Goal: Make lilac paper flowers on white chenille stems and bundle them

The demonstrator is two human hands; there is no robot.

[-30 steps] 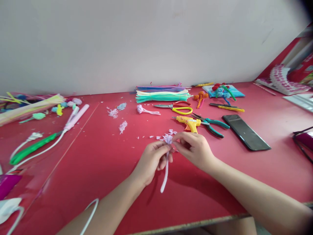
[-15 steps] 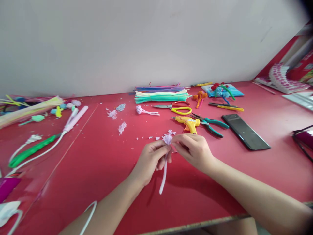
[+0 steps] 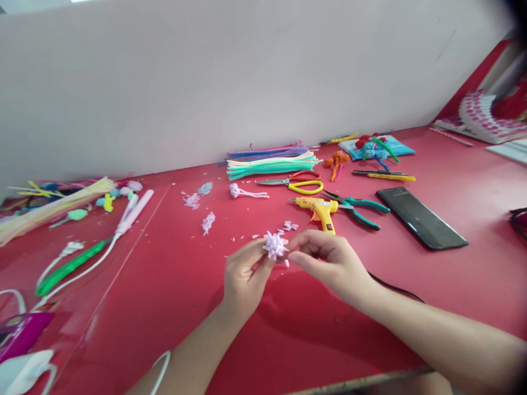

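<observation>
A pale lilac pipe-cleaner flower [image 3: 275, 245] with spiky petals faces up toward me, pinched between the thumb and fingers of my left hand [image 3: 247, 269]. Most of its stem is hidden behind the hands; a short pale end shows below. My right hand [image 3: 329, 260] has its thumb and index fingertips closed on the flower's right edge. Just behind the flower, small lilac clippings [image 3: 290, 225] lie on the red table [image 3: 313, 323]. The yellow glue gun [image 3: 317, 207] lies beyond my right hand.
Scissors [image 3: 307, 184], teal-handled pliers [image 3: 362, 208] and a phone [image 3: 420, 216] lie to the right. Behind are bundled pipe cleaners [image 3: 272, 165] and a second lilac flower [image 3: 235, 191]. A pink corded tool [image 3: 135, 211] lies left, with its cable running toward me.
The flower has tilted so its spiky top faces me, and its hanging stem is now mostly out of sight. Both hands have turned with it, and the head view has shifted slightly.
</observation>
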